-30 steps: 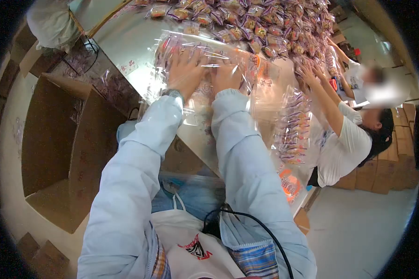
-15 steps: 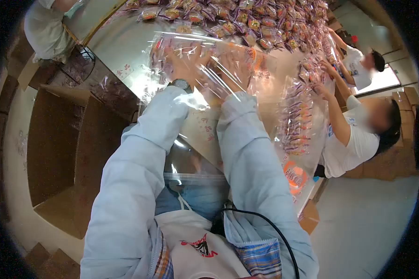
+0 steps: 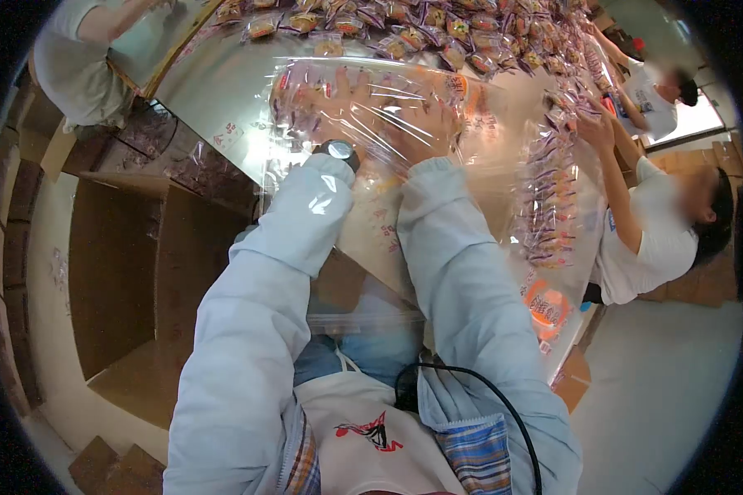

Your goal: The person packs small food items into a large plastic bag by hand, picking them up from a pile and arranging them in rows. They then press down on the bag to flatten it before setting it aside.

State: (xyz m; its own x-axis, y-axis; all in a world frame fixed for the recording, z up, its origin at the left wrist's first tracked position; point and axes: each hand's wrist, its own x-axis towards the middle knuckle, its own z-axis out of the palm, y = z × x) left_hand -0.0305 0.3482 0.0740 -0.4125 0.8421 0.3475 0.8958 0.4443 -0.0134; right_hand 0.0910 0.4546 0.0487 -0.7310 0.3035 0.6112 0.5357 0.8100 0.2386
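Note:
Both my hands are inside a large clear plastic bag (image 3: pixel 470 210), under its shiny top film, its opening toward me. Among small wrapped snack packets (image 3: pixel 301 87) at the bag's far end lies my left hand (image 3: pixel 343 115), fingers stretched forward and apart. Beside it, my right hand (image 3: pixel 417 136) is near packets at the bag's right part; glare and blur hide how its fingers are set. To the right, another clear bag (image 3: pixel 590 198) holds a neat row of similar packets (image 3: pixel 549 198).
Loose packets (image 3: pixel 470 37) cover the table's far side. An open cardboard box (image 3: pixel 111 272) stands at my left. Two co-workers in white shirts (image 3: pixel 652 256) work along the right edge; another person (image 3: pixel 78 66) is at the far left. A black cable (image 3: pixel 504 404) hangs over my right sleeve.
The view has shifted slightly. Inside the bag, packets now show more plainly spread around my hands. The nearer co-worker's hands on the right have moved up off the packet row.

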